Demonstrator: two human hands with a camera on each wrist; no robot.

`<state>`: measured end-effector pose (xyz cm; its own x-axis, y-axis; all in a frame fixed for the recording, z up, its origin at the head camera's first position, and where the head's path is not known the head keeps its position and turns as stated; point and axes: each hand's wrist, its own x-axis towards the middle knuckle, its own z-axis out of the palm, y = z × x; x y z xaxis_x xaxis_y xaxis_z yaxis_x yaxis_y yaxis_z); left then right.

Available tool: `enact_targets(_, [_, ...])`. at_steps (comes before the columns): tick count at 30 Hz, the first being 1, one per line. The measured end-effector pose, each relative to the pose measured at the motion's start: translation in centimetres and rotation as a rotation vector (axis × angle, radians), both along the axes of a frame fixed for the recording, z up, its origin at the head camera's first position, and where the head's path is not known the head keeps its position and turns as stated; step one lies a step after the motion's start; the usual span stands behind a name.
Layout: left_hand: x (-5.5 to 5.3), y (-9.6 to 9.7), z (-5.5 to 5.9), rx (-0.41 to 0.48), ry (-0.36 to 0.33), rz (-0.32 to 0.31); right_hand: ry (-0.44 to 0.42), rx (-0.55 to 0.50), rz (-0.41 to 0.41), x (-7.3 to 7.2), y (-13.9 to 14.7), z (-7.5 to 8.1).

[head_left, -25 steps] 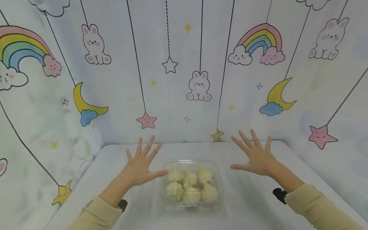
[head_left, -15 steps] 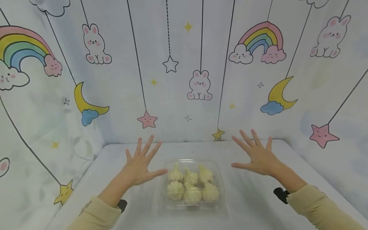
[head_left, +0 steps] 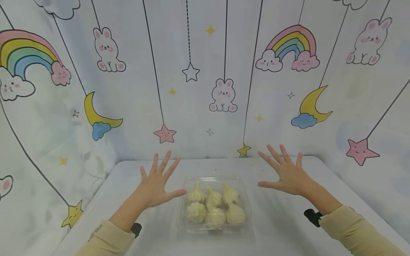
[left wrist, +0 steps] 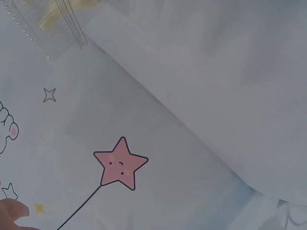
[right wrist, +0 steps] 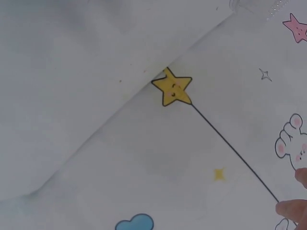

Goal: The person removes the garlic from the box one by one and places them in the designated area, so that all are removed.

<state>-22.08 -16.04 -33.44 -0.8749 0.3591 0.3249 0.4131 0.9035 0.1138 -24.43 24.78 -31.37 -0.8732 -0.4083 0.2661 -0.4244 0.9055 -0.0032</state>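
Note:
A clear plastic clamshell box (head_left: 183,227) rests on the white table, its lid down. Inside sit several pale garlic bulbs (head_left: 235,214) in two rows. My left hand (head_left: 153,188) hovers left of the box with fingers spread wide, its thumb tip overlapping the box's left edge in the head view. On the other side, my right hand (head_left: 288,176) is held up with straight, spread fingers, apart from the box. Neither hand holds anything. Only fingertips (left wrist: 12,211) of the left hand show in the left wrist view, and fingertips (right wrist: 293,211) of the right hand in the right wrist view.
The white-covered table (head_left: 275,227) ends at a cloth backdrop (head_left: 192,117) printed with rainbows, rabbits, moons and stars, which stands behind and along both sides. Black wrist straps (head_left: 312,217) sit at the cuffs of beige sleeves (head_left: 105,238).
The whole head view has shifted slightly, so the box and backdrop appear a little further right. Both hands stay spread in nearly the same place.

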Motion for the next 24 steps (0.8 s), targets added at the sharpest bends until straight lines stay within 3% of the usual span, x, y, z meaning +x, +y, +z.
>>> enact_targets(24, [0.7, -0.7, -1.1, -0.021, 0.032, 0.025, 0.019, -0.021, 0.024, 0.7, -1.3, -0.6])
